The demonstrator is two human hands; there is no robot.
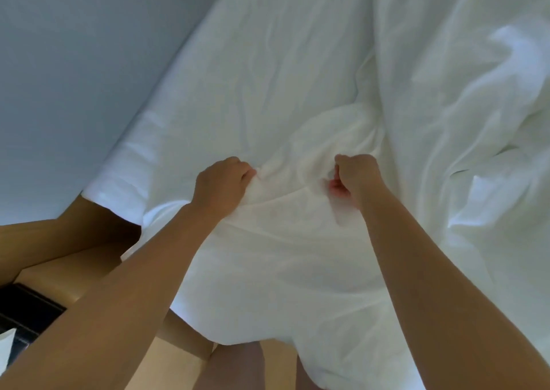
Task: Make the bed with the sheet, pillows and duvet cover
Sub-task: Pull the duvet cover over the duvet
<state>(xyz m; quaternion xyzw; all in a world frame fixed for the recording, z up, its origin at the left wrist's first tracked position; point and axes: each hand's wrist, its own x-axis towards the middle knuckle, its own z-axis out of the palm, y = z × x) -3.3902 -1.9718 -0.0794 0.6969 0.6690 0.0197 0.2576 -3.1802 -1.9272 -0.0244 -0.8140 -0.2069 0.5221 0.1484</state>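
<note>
My left hand (223, 181) and right hand (354, 178) each clench a bunch of sheet (282, 270), which drapes over the bed's (125, 163) near edge. I'd pull both evenly, low and outward, so it spreads without skewing.

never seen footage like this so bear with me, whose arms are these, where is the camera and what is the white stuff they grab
There is no machine here: a person wears one camera on the head, looking forward and down, so the two bare arms reaching in from the bottom are their own. The left hand and the right hand each grip a bunch of white bedding, fingers curled into it. It spreads wide and lies crumpled on the right; whether it is the sheet or the duvet cover I cannot tell. The pale wall runs along the left.
</note>
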